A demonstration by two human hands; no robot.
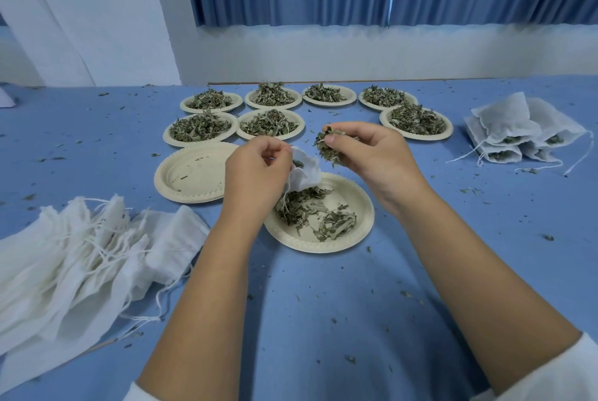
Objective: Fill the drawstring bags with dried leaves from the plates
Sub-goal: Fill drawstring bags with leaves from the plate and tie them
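Note:
My left hand (pixel 255 170) pinches the mouth of a small white drawstring bag (pixel 304 172), which hangs over a cream plate (pixel 359 229) with loose dried leaves on it. My right hand (pixel 372 151) holds a clump of dried leaves (pixel 328 145) in its curled fingers, just right of and slightly above the bag's mouth. A few leaves show inside the bag. Its string dangles down toward the plate.
Several plates heaped with leaves (pixel 268 123) stand at the back. A stack of bare plates (pixel 191 174) is left of my hands. Unfilled bags (pixel 81 255) lie at the left, filled bags (pixel 521 132) at the right. Leaf crumbs dot the blue table (pixel 323 303).

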